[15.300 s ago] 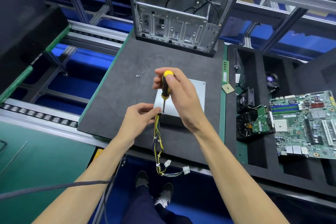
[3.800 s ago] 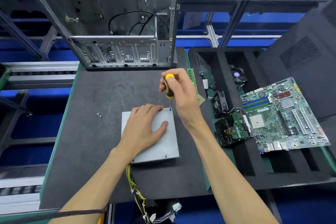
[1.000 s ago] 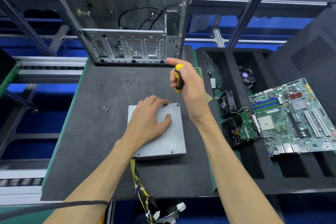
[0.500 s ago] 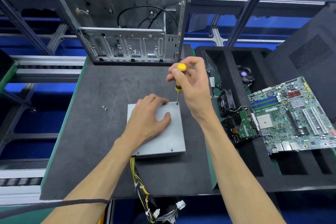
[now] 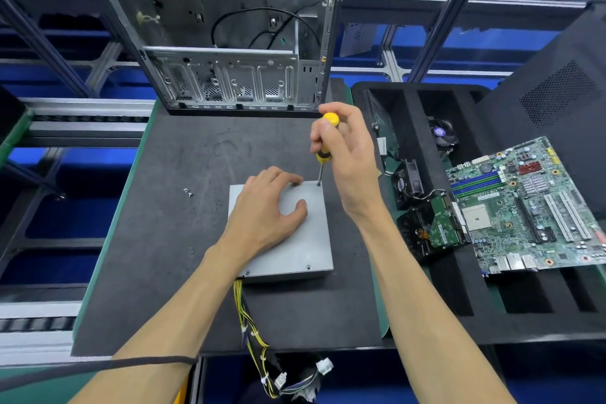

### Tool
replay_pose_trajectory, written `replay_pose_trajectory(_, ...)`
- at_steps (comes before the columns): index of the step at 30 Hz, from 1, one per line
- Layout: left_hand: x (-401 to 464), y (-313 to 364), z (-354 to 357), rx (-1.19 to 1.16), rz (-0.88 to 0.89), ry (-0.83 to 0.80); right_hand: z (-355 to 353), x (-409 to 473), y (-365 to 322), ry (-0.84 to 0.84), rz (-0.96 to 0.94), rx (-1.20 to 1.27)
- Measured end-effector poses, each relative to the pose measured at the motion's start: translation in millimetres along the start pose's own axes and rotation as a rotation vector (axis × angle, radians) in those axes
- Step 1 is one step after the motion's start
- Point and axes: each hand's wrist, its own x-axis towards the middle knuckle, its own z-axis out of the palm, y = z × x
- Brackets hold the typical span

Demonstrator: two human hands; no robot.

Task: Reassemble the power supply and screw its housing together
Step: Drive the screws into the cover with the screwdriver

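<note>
The power supply point(image 5: 295, 239), a flat grey metal box, lies on the dark mat point(image 5: 183, 239) a little toward 3 o'clock of the mat's middle. Its far right corner sits close to the mat's 3 o'clock edge, while a wide stretch of bare mat lies open at 9 o'clock. The left hand point(image 5: 265, 210) rests flat on the lid, fingers spread and relaxed, pressing down over the far left part. The right hand point(image 5: 344, 154) grips a screwdriver point(image 5: 324, 141) with a yellow and black handle, fingers curled round it, shaft nearly upright, tip on the lid's far right corner at about 1 o'clock; whether a screw sits under the tip is too small to tell. Two screw heads show along the lid's near edge. A bundle of yellow and black wires point(image 5: 252, 331) leaves the box's near left corner and hangs over the mat's 6 o'clock edge. Two loose screws point(image 5: 188, 192) lie on the mat at 9 o'clock of the box, well apart from it. An empty computer case point(image 5: 236, 43) stands at the mat's 12 o'clock edge. At 3 o'clock a foam tray point(image 5: 423, 305) holds a green circuit board point(image 5: 531, 207) and small fans point(image 5: 410, 180)
</note>
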Motion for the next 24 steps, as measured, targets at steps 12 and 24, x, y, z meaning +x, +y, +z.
replay_pose_trajectory(12,-0.1,-0.6,0.6,0.010,0.005,0.008,-2.9,1.5,-3.8,-0.031,-0.013,0.119)
replay_pose_trajectory(24,0.0,-0.2,0.1,0.014,0.013,0.014,-5.9,-0.5,1.5,-0.004,-0.006,0.130)
